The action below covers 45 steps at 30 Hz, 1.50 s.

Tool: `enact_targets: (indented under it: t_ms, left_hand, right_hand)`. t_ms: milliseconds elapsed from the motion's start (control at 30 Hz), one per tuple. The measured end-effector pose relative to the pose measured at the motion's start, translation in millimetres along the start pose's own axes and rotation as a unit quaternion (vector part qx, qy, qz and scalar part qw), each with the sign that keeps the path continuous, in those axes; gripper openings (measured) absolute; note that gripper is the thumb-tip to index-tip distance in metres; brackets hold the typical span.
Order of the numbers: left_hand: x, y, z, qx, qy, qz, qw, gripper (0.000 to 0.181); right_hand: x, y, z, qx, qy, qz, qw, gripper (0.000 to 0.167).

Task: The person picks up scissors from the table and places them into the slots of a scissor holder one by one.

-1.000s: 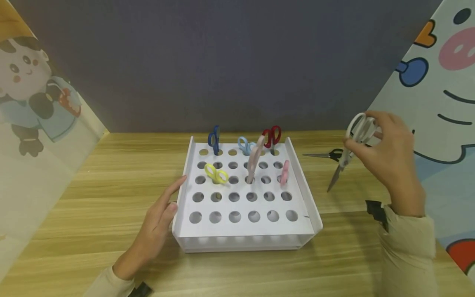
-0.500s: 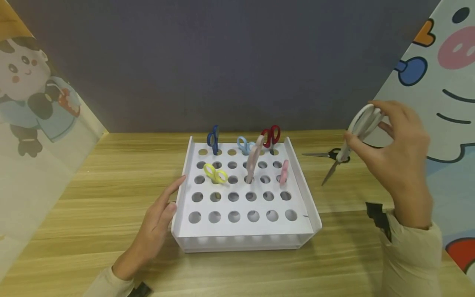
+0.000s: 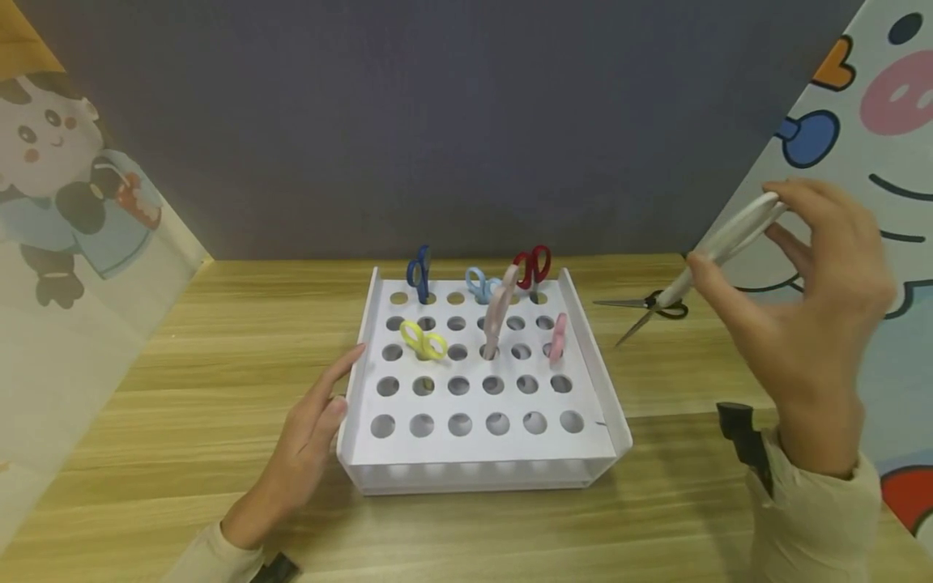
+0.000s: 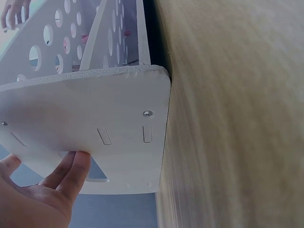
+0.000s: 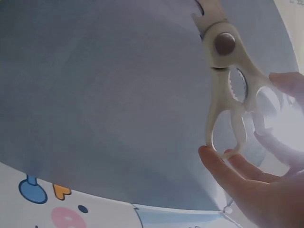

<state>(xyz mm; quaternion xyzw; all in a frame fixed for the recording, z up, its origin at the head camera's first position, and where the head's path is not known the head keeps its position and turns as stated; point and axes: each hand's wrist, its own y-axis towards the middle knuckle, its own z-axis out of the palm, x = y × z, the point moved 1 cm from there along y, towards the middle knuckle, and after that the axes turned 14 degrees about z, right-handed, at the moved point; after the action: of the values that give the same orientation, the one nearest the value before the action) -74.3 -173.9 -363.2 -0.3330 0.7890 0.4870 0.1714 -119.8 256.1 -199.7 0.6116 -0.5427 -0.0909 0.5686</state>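
My right hand (image 3: 824, 291) holds a pair of white-handled scissors (image 3: 736, 231) by the handles, raised over the right side of the table with the blades slanting down to the left. In the right wrist view these scissors (image 5: 223, 80) show a round pivot and a toothed gap between the handles. Along the left wall of the white rack (image 3: 481, 449), my left hand (image 3: 302, 445) rests with its fingers extended. Close up in the left wrist view, its fingertips (image 4: 78, 164) touch the side panel (image 4: 85, 118) at a cutout.
Blue scissors (image 3: 419, 275), light blue scissors (image 3: 481, 285), red scissors (image 3: 535, 263), yellow scissors (image 3: 423, 340), pale pink scissors (image 3: 499, 308) and pink scissors (image 3: 558, 338) stand in the rack's holes. Black-handled scissors (image 3: 656, 304) lie on the table right of it. A grey wall (image 3: 466, 129) rises behind.
My right hand has shifted to the right and up, turning the white scissors until their handles appear nearly edge-on in the head view. The left hand and the rack stay put.
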Motion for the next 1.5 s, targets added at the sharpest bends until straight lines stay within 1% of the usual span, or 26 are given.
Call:
enact_targets:
  t_ms: [100,200,300,367,433,567,700,767,833,1000,1067,1133,1233,1300,1500]
  left_hand:
    - [0.4,-0.5,-0.3,0.0,0.0,-0.001,1.0,0.057]
    - [1.5,-1.4,-0.7,0.0,-0.002,-0.002,1.0,0.058]
    - [2.7,-2.1,-0.8,0.001,-0.006,-0.007,1.0,0.058]
    - [3.3,-2.1,-0.5,0.001,-0.007,-0.01,0.9999,0.058]
    - [3.4,-1.6,-0.1,0.001,-0.008,-0.011,0.9999,0.058]
    - [3.1,0.3,1.6,0.001,-0.014,-0.006,0.9999,0.056]
    - [3.5,1.7,4.0,0.003,-0.019,-0.002,0.9998,0.055]
    - [3.4,1.7,4.4,0.002,-0.02,-0.003,0.9998,0.056]
    - [3.1,1.4,4.2,0.0,-0.018,-0.003,0.9998,0.056]
    - [2.8,-0.3,1.8,-0.003,-0.01,-0.006,0.9999,0.055]
    - [2.8,-1.0,1.0,-0.003,-0.008,-0.007,0.9999,0.055]
    - [2.9,-1.4,0.5,-0.004,-0.006,-0.008,0.9999,0.055]
    - [3.1,-1.4,0.3,-0.004,-0.006,-0.011,0.9999,0.055]
    - [3.2,-1.3,0.4,-0.002,-0.008,-0.013,0.9999,0.055]
    - [3.0,-0.8,0.8,0.0,-0.012,-0.009,0.9999,0.055]
  right_hand:
    - [6.5,-2.6,0.8,-0.021,0.026,0.0,0.9995,0.062]
    - [12.4,-4.9,2.2,-0.016,0.07,-0.007,0.9974,0.062]
    - [20.0,-8.2,4.8,0.011,0.12,-0.025,0.9924,0.062]
    - [26.8,-11.4,6.4,0.035,0.139,-0.038,0.9889,0.063]
    - [34.1,-15.5,9.0,0.051,0.147,-0.054,0.9863,0.064]
    - [46.6,-25.0,12.0,0.076,0.133,-0.084,0.9846,0.069]
    - [52.3,-34.1,14.5,0.108,0.094,-0.115,0.983,0.065]
    - [53.1,-38.1,15.8,0.116,0.083,-0.124,0.982,0.064]
    - [53.0,-41.6,17.8,0.111,0.086,-0.129,0.9815,0.062]
    - [49.2,-48.3,17.8,0.084,0.121,-0.135,0.9799,0.057]
    - [47.8,-50.4,16.1,0.079,0.123,-0.135,0.9801,0.057]
    - [47.1,-53.7,15.2,0.083,0.123,-0.133,0.98,0.057]
    - [46.5,-60.7,17.1,0.103,0.115,-0.139,0.9781,0.057]
    - [45.6,-67.1,20.1,0.124,0.112,-0.146,0.9751,0.056]
    - [37.4,-87.6,28.9,0.163,0.112,-0.158,0.9674,0.053]
